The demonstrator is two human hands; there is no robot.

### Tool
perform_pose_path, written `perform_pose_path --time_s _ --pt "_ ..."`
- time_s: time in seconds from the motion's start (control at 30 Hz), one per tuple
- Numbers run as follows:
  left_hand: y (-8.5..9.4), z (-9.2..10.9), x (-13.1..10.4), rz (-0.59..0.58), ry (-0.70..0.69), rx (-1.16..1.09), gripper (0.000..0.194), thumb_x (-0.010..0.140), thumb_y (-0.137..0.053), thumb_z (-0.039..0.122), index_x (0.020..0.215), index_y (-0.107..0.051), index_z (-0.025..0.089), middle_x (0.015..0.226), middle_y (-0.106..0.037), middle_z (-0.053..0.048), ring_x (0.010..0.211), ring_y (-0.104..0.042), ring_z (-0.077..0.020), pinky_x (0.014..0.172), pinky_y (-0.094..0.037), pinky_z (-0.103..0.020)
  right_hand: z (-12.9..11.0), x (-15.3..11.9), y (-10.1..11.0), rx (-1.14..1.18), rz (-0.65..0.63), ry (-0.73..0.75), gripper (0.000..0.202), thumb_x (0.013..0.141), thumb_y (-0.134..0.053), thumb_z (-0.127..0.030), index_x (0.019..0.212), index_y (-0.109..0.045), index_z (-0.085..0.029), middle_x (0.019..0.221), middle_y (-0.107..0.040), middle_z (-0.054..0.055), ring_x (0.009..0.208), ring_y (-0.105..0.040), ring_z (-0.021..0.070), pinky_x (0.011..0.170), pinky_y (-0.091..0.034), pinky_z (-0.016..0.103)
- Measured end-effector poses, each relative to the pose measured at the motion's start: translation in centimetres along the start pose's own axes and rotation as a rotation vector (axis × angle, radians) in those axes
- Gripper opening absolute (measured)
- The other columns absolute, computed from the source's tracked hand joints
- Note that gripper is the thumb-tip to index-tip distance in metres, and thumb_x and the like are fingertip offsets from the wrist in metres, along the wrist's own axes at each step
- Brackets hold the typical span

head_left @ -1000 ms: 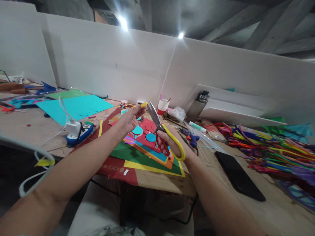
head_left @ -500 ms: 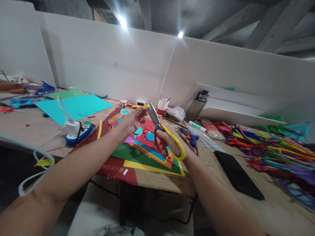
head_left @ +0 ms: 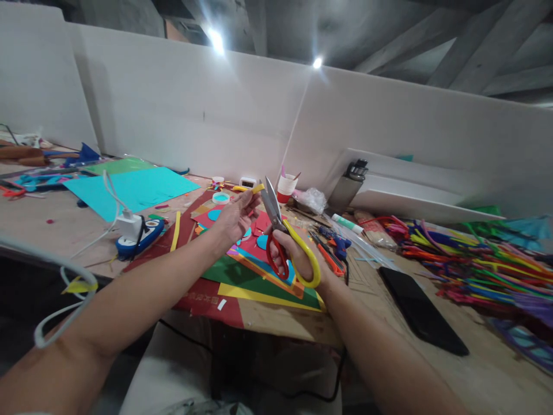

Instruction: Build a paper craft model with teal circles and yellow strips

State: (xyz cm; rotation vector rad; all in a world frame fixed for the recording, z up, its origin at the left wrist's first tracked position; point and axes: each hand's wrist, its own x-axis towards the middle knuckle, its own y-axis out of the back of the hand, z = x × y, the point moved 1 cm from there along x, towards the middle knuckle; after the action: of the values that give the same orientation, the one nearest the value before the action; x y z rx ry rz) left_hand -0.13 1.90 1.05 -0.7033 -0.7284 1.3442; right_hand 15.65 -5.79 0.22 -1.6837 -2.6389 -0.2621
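Thumb and fingers of the left hand (head_left: 235,220) are pinched together on a short, narrow, yellow strip (head_left: 258,188), while the right hand (head_left: 294,252) is wrapped around the handles of a pair of metal scissors with one red loop and one yellow loop (head_left: 277,222). We see the two loops standing apart in that grip, and the blades parted only narrowly.

From the left hand the yellow strip juts out at one o'clock, past the fingertips; its far end comes right up to the blades — whether it lies between them we cannot tell. From the right hand the blades point to eleven o'clock, and the left hand is at ten.

Beneath both hands we see red paper bearing bright blue paper circles (head_left: 261,241), with a dark green paper sheet (head_left: 235,272) lower down. A longer yellow strip (head_left: 175,230) lies at eight o'clock from the left hand, and a large cyan sheet (head_left: 138,190) at ten.

From the right hand we find a blue glue gun (head_left: 341,242) at three o'clock, a black rectangular phone (head_left: 419,311) at four, and — near the wall at twelve — a white-and-red stack of cups (head_left: 286,188).
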Motion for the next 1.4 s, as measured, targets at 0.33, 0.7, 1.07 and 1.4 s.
perform_pose_path --time_s 0.33,0.7,1.07,1.4 --pt "-0.1 -0.2 0.1 -0.036 -0.010 -0.046 0.006 0.077 -0.073 0.017 0.079 -0.068 0.014 0.075 -0.071 -0.002 0.065 -0.064 -0.0085 0.057 -0.045 -0.020 0.1 -0.3 -1.1 0.059 0.054 0.034 0.036 0.090 -0.048 -0.053 0.077 -0.049 -0.020 0.052 -0.048 -0.007 0.035 -0.046 0.0083 0.031 -0.037 0.020" --pt "-0.3 -0.3 0.2 -0.027 0.004 -0.035 0.008 0.082 -0.068 0.015 0.074 -0.067 0.013 0.070 -0.069 -0.002 0.058 -0.062 -0.0072 0.057 -0.046 -0.019 0.5 -0.2 -1.5 0.061 0.087 0.072 0.032 0.091 -0.048 -0.051 0.089 -0.052 -0.020 0.052 -0.048 -0.009 0.033 -0.043 0.0078 0.028 -0.037 0.019" --pt "-0.2 0.5 0.2 0.003 0.003 -0.031 0.009 0.086 -0.062 0.013 0.079 -0.066 0.011 0.068 -0.069 -0.002 0.056 -0.061 -0.0068 0.054 -0.045 -0.019 -0.4 -0.6 -1.6 0.048 0.211 0.179 0.029 0.091 -0.051 -0.049 0.092 -0.053 -0.021 0.051 -0.048 -0.009 0.033 -0.042 0.0072 0.029 -0.035 0.018" --pt "-1.1 -1.2 -1.8 -0.121 -0.127 0.299 0.011 0.074 -0.076 0.020 0.070 -0.069 0.012 0.068 -0.069 -0.003 0.062 -0.061 -0.0071 0.059 -0.042 -0.018 -1.8 0.6 1.5 0.015 0.548 0.468 0.040 0.074 -0.073 -0.045 0.103 -0.052 -0.028 0.076 -0.055 -0.003 0.060 -0.057 0.0122 0.049 -0.051 0.025"
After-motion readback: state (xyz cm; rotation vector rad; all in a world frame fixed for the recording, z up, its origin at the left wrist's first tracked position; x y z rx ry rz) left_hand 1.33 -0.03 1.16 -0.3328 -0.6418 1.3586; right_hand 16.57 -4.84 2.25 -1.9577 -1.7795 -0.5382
